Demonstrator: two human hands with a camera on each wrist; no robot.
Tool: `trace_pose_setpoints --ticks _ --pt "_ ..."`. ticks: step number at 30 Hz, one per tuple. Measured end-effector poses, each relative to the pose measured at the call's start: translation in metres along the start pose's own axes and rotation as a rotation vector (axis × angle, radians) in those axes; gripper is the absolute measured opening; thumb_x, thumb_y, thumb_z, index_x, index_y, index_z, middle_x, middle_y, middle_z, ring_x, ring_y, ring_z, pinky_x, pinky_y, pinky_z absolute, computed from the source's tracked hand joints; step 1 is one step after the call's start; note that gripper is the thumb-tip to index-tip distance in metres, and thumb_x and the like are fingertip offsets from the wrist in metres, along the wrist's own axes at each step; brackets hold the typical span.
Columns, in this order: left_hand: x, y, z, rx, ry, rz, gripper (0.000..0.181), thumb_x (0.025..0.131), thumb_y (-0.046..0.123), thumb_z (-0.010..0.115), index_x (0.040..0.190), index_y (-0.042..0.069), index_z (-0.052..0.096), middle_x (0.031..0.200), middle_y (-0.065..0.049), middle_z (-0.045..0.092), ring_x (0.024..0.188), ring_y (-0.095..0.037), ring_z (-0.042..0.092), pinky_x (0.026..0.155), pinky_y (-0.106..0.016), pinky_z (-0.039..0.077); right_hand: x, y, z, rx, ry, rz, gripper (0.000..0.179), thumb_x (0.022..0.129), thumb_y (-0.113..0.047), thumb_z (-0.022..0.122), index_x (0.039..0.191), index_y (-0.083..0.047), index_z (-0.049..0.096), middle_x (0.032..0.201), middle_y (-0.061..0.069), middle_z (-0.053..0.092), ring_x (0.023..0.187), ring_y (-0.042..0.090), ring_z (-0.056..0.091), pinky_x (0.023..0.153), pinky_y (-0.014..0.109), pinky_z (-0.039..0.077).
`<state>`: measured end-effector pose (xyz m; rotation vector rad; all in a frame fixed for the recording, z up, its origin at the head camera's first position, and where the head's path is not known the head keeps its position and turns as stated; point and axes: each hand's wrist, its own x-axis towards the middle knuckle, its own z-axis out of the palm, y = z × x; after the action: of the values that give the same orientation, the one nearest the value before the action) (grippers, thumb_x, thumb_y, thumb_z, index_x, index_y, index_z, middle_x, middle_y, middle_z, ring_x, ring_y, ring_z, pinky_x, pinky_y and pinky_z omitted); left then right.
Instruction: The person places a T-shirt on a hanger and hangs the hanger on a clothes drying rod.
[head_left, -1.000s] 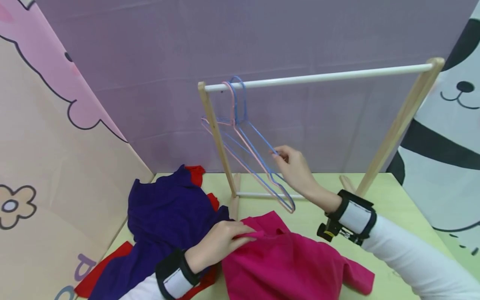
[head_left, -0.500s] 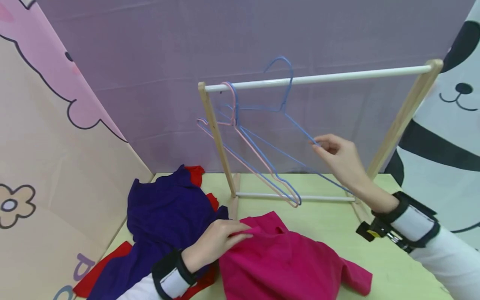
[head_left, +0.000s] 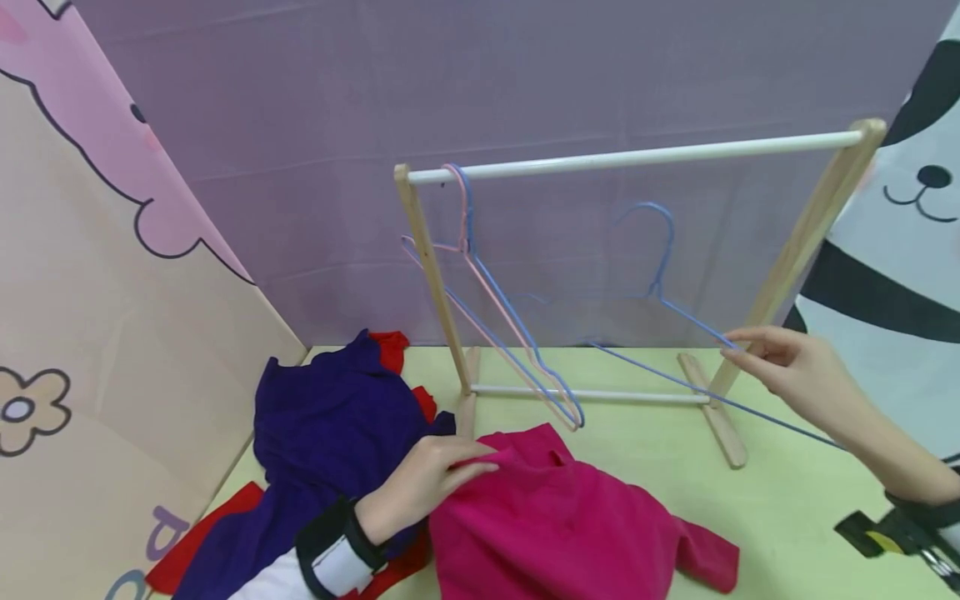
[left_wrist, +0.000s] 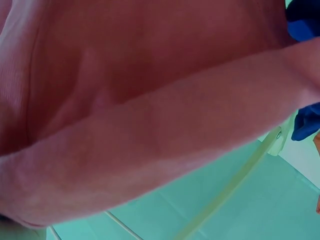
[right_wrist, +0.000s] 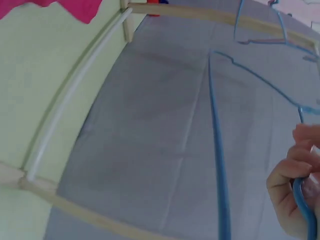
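Right hand [head_left: 795, 375] at the right of the head view has its thumb and fingers pinched on one sloping arm of a blue hanger [head_left: 657, 288]. That hanger stretches leftward from the fingertips toward the right-centre of the frame, its lower bar passing beneath the hand. Its hook loops over nothing, being below the white rail [head_left: 675, 153] in the frame; the hold at one side probably serves to keep that hook free. At upper left of the rack, a pink hanger [head_left: 462, 218] and a second blue hanger [head_left: 470, 218] hang close together from the rail. Left hand [head_left: 420, 483], lower centre, seems to pinch the upper edge of a magenta garment [head_left: 570, 517], presumably to steady it; the cloth spreads rightward from the fingers over the table [head_left: 645, 450]. A dark blue garment [head_left: 337, 417] lies heaped at lower left, with red cloth [head_left: 390, 350] showing from under it.

Left wrist view: blurred reddish surfaces fill most of the frame, so the fingers' grip cannot be told here; a wooden bar crosses the lower right.

Right wrist view: curled fingers at the right edge grasp the held hanger, whose far corner points toward upper centre, while magenta cloth shows at upper left.
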<state>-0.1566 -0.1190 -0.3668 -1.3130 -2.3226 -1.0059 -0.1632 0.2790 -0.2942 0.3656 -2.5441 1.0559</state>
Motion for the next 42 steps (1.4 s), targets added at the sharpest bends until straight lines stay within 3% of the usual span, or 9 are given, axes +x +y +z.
trace_pose_setpoints --ticks 9,12,17,20,26,32,34,37,42 --pt "0.002 -0.001 0.001 -0.007 0.038 -0.006 0.019 0.079 0.017 0.063 0.098 0.018 0.064 0.087 0.003 0.067 0.072 0.002 0.054 0.06 -0.016 0.048 -0.033 0.045 -0.022 -0.03 -0.134 0.119 0.014 0.083 -0.014 0.059 0.095 -0.009 0.063 0.06 -0.012 0.053 0.05 0.01 0.039 0.041 0.026 0.032" --pt "0.002 -0.002 0.001 -0.005 0.044 -0.017 0.018 0.079 0.019 0.063 0.097 0.019 0.065 0.086 0.004 0.067 0.072 0.002 0.053 0.059 -0.015 0.048 -0.039 0.054 -0.032 -0.045 -0.163 0.111 0.012 0.082 -0.011 0.06 0.092 -0.009 0.065 0.068 -0.015 0.059 0.053 0.009 0.041 0.042 0.026 0.032" --pt "0.001 -0.003 0.001 -0.018 0.032 -0.017 0.018 0.079 0.018 0.063 0.097 0.019 0.065 0.086 0.004 0.067 0.074 0.001 0.054 0.06 -0.016 0.048 -0.047 0.064 -0.04 -0.042 -0.199 0.098 0.009 0.08 -0.006 0.06 0.086 -0.01 0.067 0.06 -0.011 0.053 0.044 0.01 0.037 0.036 0.028 0.029" --pt "0.001 -0.003 0.001 -0.024 0.029 -0.009 0.018 0.079 0.017 0.062 0.097 0.017 0.065 0.086 0.004 0.067 0.075 0.001 0.055 0.061 -0.017 0.049 -0.05 0.07 -0.043 0.021 -0.225 0.016 0.016 0.078 0.003 0.059 0.083 -0.01 0.067 0.06 -0.01 0.052 0.042 0.01 0.036 0.033 0.029 0.027" --pt "-0.001 -0.002 0.0 -0.031 0.027 -0.031 0.016 0.079 0.018 0.063 0.095 0.019 0.065 0.085 0.004 0.067 0.071 0.002 0.053 0.059 -0.015 0.047 -0.054 0.073 -0.046 0.101 -0.291 -0.09 0.026 0.075 0.013 0.056 0.082 -0.009 0.067 0.054 -0.006 0.044 0.039 0.01 0.033 0.03 0.029 0.027" --pt "-0.002 -0.002 0.0 -0.027 0.021 -0.015 0.016 0.079 0.016 0.063 0.095 0.016 0.066 0.083 0.001 0.067 0.069 0.0 0.054 0.059 -0.015 0.047 -0.055 0.07 -0.055 0.037 -0.292 -0.018 0.025 0.073 0.01 0.059 0.078 -0.013 0.068 0.053 -0.006 0.037 0.041 0.01 0.028 0.033 0.029 0.023" --pt "-0.002 -0.001 -0.001 -0.03 0.013 -0.014 0.017 0.078 0.015 0.063 0.095 0.015 0.066 0.083 0.0 0.067 0.07 -0.001 0.054 0.059 -0.015 0.047 -0.054 0.069 -0.058 0.038 -0.292 -0.034 0.026 0.072 0.011 0.06 0.077 -0.013 0.068 0.053 -0.006 0.035 0.041 0.011 0.027 0.033 0.029 0.022" --pt "-0.002 -0.001 -0.001 -0.04 -0.001 -0.017 0.017 0.079 0.016 0.063 0.095 0.015 0.065 0.084 0.0 0.067 0.07 0.0 0.054 0.058 -0.014 0.046 -0.051 0.067 -0.059 0.001 -0.285 -0.019 0.023 0.07 0.009 0.063 0.075 -0.013 0.068 0.056 -0.01 0.041 0.044 0.009 0.029 0.035 0.028 0.022" --pt "-0.002 0.001 0.001 -0.041 -0.022 -0.015 0.017 0.08 0.019 0.062 0.097 0.017 0.065 0.075 0.006 0.063 0.063 0.002 0.048 0.056 -0.011 0.042 -0.046 0.067 -0.058 0.093 -0.332 -0.068 0.025 0.07 0.013 0.06 0.077 -0.009 0.068 0.062 -0.012 0.047 0.045 0.011 0.031 0.034 0.028 0.023"
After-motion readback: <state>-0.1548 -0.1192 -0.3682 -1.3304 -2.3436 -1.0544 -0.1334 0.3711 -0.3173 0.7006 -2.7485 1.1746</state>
